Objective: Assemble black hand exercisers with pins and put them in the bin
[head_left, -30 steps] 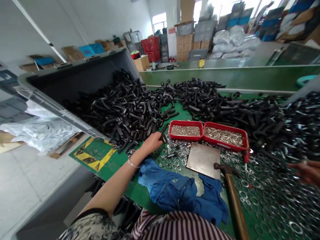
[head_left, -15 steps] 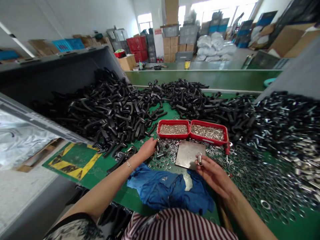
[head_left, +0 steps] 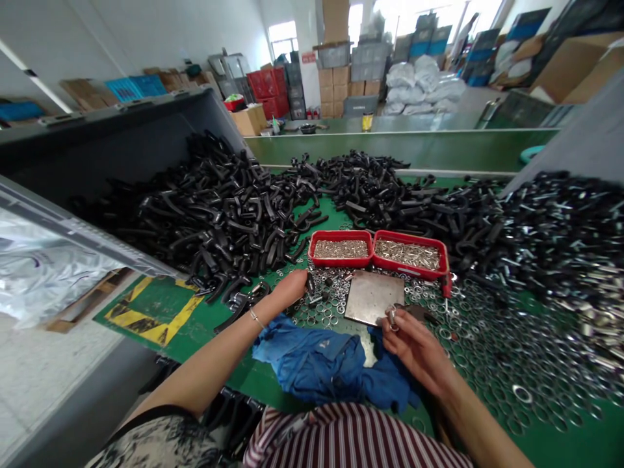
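My left hand [head_left: 291, 290] is closed around a small black handle part [head_left: 311, 283], most of which the fingers hide. It hovers by the scattered metal rings [head_left: 325, 316] in front of the red trays. Between thumb and fingertips of my right hand [head_left: 416, 348] is a small metal coil spring [head_left: 392, 318]. That hand is over the near right corner of a flat steel plate [head_left: 374, 298]. A dark metal piece [head_left: 420, 314] shows just behind its fingers. Below both hands lies a crumpled blue cloth [head_left: 316, 364].
Two red trays, one with tiny metal parts [head_left: 340, 262] and one with pins [head_left: 411, 270], stand behind the plate. Black handles [head_left: 234, 214] spill from a tipped grey crate [head_left: 214, 107]. Rings and a heap of black-and-silver parts [head_left: 565, 227] cover the right side.
The spring in my right hand has tilted and dropped slightly, with the fingers closer round it. My left hand keeps its black part in nearly the same place. The view has shifted slightly.
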The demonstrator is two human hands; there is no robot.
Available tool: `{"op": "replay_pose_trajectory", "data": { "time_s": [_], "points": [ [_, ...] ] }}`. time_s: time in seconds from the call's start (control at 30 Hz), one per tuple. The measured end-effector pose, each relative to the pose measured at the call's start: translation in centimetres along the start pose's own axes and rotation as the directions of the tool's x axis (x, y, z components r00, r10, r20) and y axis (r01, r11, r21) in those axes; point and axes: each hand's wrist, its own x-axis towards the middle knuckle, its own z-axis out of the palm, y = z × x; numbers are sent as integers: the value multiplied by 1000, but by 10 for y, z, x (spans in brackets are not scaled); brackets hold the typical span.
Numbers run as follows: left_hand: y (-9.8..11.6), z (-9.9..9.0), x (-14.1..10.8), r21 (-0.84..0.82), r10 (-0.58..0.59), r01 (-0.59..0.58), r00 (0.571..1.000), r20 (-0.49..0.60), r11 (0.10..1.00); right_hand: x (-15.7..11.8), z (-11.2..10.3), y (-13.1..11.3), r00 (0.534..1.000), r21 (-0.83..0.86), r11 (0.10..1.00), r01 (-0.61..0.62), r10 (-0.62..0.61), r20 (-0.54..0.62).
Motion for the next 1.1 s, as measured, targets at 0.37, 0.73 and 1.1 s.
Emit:
{"op": "replay_pose_trajectory", "data": {
  "time_s": [0.37,0.73,1.1],
  "points": [
    [23,8,-5,-43,-14,12,999,-31,999,-1,-12,43,998,-260,965,-28,40,39],
    [-4,-24,32,49,-162,169,978,-134,984,-3,-14,48,998,-397,917,37,-13,62],
    [16,6,-10,62,-39,46,993,-112,997,-4,-19,47,997,-441,896,44,-9,82]
  ]
}}
